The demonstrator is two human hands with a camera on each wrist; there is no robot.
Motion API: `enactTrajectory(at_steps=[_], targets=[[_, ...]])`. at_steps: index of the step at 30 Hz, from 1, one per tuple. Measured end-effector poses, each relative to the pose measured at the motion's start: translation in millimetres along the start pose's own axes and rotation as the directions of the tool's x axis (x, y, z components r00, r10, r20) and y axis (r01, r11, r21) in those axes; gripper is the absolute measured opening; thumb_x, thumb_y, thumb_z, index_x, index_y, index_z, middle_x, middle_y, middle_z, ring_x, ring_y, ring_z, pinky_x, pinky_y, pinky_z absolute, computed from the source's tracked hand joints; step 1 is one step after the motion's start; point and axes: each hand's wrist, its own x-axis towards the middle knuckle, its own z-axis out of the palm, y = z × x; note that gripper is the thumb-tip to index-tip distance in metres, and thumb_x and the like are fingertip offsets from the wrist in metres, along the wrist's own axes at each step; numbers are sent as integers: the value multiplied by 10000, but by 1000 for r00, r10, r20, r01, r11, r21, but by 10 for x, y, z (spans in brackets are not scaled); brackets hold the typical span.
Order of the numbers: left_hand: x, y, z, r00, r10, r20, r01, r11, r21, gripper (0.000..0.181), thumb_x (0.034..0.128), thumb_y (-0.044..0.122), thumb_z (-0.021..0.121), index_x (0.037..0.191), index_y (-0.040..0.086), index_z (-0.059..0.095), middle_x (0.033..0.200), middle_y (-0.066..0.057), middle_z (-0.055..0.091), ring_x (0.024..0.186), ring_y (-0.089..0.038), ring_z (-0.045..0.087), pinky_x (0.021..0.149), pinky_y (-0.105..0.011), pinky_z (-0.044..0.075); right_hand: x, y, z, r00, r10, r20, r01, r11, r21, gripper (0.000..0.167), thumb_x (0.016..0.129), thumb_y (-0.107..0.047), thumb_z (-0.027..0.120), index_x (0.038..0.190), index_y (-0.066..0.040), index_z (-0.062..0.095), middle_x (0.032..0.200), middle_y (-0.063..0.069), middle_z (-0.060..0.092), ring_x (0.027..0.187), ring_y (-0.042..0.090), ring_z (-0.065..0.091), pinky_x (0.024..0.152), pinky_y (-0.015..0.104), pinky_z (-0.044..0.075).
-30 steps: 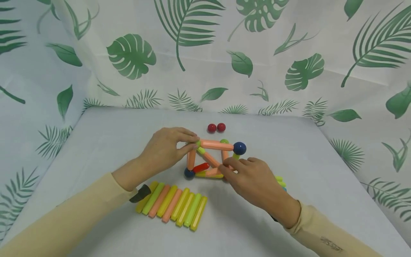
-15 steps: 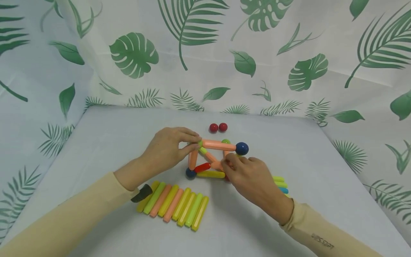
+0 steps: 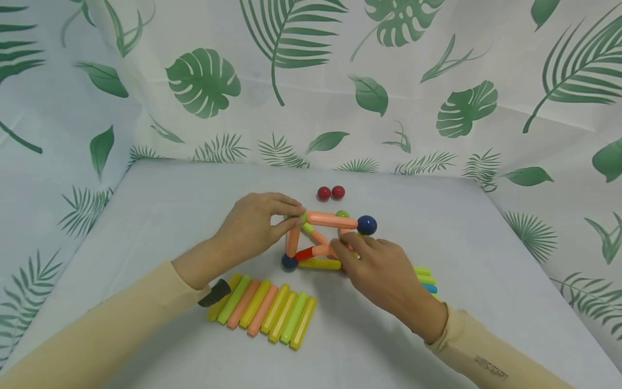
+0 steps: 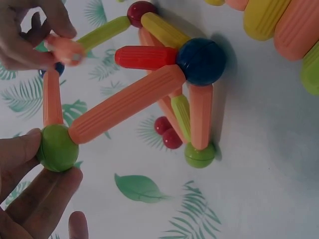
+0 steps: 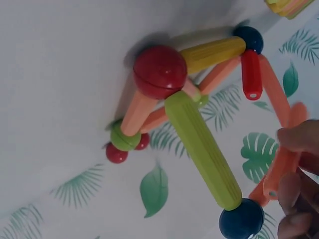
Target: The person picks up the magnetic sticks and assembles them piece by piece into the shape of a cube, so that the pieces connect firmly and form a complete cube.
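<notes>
My left hand [image 3: 255, 221] [image 4: 35, 184] pinches a green ball [image 4: 59, 148] at an upper corner of a frame of sticks and balls. From that ball, an orange stick [image 3: 332, 219] runs to a blue ball [image 3: 366, 225]. A short red stick [image 4: 145, 58] [image 5: 251, 74] juts from the lower blue ball [image 3: 289, 261] [image 4: 201, 61]. My right hand [image 3: 384, 270] [image 5: 304, 174] pinches a loose orange stick [image 5: 284, 167] inside the frame; the wrist views show a gap between it and the red stick. A red ball [image 5: 160, 72] joins yellow and green sticks low down.
Several yellow, green and orange sticks [image 3: 264, 310] lie in a row in front of the frame. More green and blue sticks [image 3: 425, 279] lie partly behind my right hand. Two red balls [image 3: 331, 193] rest beyond the frame, before a leaf-patterned cloth [image 3: 311, 113].
My right hand has moved the loose orange stick slightly up, then left, turning its end towards the red stick. My left hand keeps its hold on the green ball.
</notes>
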Motion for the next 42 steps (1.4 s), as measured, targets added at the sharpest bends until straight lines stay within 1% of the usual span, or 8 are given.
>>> enactTrajectory(at_steps=[9, 11, 15, 17, 19, 23, 27, 42], targets=[[2, 21, -2, 1000, 0, 0, 0, 1000, 2, 268, 900, 244, 788, 1131, 107, 790, 1134, 3, 741, 1063, -200, 691, 885, -386, 541, -115, -30, -62, 994, 104, 33, -109, 938, 330, 481, 794, -132, 735, 1248, -87, 583, 896, -6, 566, 556, 49, 520, 461, 149, 392], [2, 21, 2, 1000, 5, -4, -5, 1000, 1, 270, 897, 243, 791, 1129, 104, 791, 1133, 0, 742, 1063, -201, 692, 879, -383, 544, -122, -35, -84, 988, 142, 65, -156, 900, 408, 399, 801, -116, 732, 1181, -117, 611, 928, -40, 595, 629, 37, 575, 512, 168, 461], [-1, 22, 10, 1000, 15, -10, -15, 1000, 2, 272, 893, 247, 794, 1124, 102, 792, 1130, -1, 743, 1068, -204, 692, 887, -388, 542, -104, -30, -149, 964, 231, 132, -264, 774, 575, 298, 806, -65, 774, 1054, -160, 639, 947, -112, 655, 732, 30, 609, 614, 245, 544], [-5, 19, 11, 1000, 14, -10, -14, 1000, 1, 272, 894, 248, 793, 1124, 103, 792, 1130, 0, 743, 1072, -203, 691, 894, -391, 539, -87, -19, -170, 958, 251, 142, -285, 750, 597, 323, 791, -47, 818, 1042, -167, 655, 958, -122, 677, 765, 33, 619, 650, 272, 558], [-9, 12, 10, 1000, 13, -11, -13, 1000, -1, 272, 896, 250, 791, 1124, 102, 792, 1132, 1, 743, 1076, -203, 689, 901, -397, 535, -67, -7, -169, 962, 245, 121, -270, 777, 569, 343, 767, -36, 856, 1028, -167, 675, 960, -113, 690, 775, 46, 633, 662, 282, 562], [-9, 7, 8, 1000, 12, -6, -12, 1000, 2, 269, 902, 254, 785, 1126, 103, 791, 1138, 2, 741, 1084, -204, 686, 914, -404, 529, -33, 29, -129, 988, 157, 13, -148, 899, 412, 364, 707, -29, 913, 1001, -141, 730, 958, -55, 724, 842, 140, 664, 721, 323, 553], [-3, 7, 9, 1000, 14, -2, -14, 1000, 2, 268, 905, 255, 782, 1127, 105, 791, 1141, 1, 741, 1089, -204, 684, 920, -403, 527, -17, 63, -98, 997, 69, -26, -59, 960, 272, 363, 718, -66, 919, 1040, -110, 757, 990, 4, 752, 933, 240, 655, 760, 360, 513], [16, 16, 20, 999, 53, -13, -53, 999, 13, 240, 918, 200, 775, 1139, 106, 774, 1096, 9, 748, 968, -165, 705, 869, -367, 536, -22, 110, 123, 999, -23, -27, 27, 992, 123, 321, 763, -146, 898, 1051, -111, 758, 996, 30, 749, 980, 268, 655, 754, 392, 514]])
